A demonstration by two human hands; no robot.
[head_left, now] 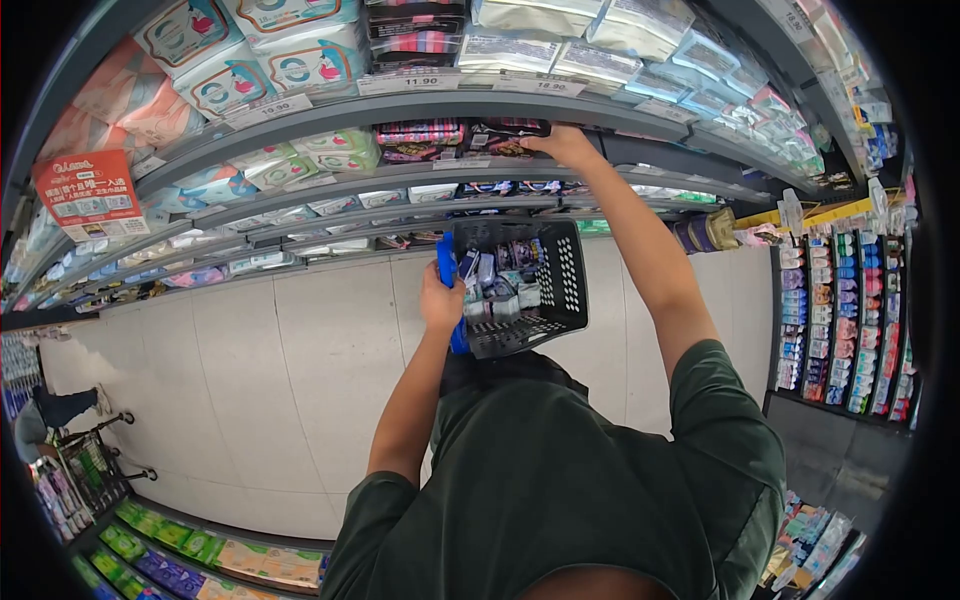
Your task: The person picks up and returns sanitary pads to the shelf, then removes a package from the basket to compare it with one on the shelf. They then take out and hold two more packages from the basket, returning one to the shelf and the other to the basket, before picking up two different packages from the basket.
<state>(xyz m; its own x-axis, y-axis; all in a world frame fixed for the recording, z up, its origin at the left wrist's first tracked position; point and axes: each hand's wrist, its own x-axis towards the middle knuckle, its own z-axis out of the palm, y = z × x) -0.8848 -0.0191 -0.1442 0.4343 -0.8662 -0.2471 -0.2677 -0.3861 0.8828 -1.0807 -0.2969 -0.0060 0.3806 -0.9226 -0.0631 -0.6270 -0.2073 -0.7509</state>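
My left hand [441,300] is closed round the blue handle [446,258] of a black shopping basket [568,275]. Several small packs [505,290] lie inside the basket, some pale and some dark. My right arm reaches out to a shelf, where my right hand [565,147] grips the end of a dark plastic-wrapped pack [495,136]. The thumb shows on the near side of this pack; the other fingers are partly hidden. Beside it, to the left, sits a pink-and-black striped pack [420,133].
Shelves of wrapped packs run along the front, with a price rail [420,85] above my right hand. A red sign [90,195] hangs at left. Racks of bottles [845,320] stand at right. Another person's leg [65,408] and a cart [95,455] are at lower left.
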